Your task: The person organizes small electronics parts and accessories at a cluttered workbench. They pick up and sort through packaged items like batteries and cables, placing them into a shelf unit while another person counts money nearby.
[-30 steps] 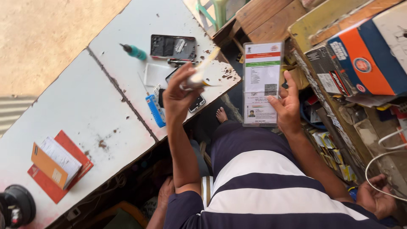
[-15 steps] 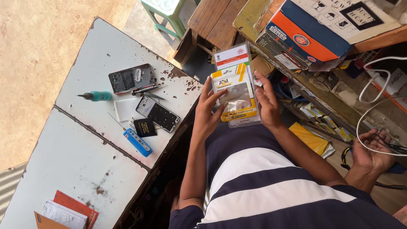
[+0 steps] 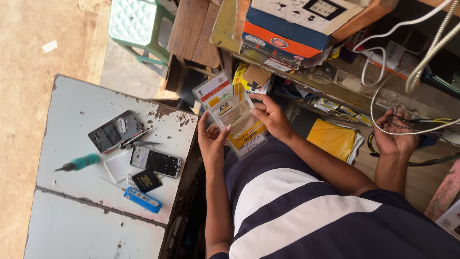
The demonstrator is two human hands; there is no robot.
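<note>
My left hand and my right hand together hold a clear plastic packet with a white, red and yellow card inside. It is tilted in front of my striped shirt. The left fingers grip its lower left edge and the right fingers pinch its right edge. To the left stands a worn white table with an opened phone, a phone frame and a green-handled screwdriver.
A blue tool and a small black part lie near the table's edge. A third hand at the right holds cables. Beyond are stacked boxes on a cluttered shelf, a yellow pouch and a green stool.
A second ago my right hand held up a printed sheet and my left hand was over the table. Both hands now hold the packet, and the view has swung towards the shelf.
</note>
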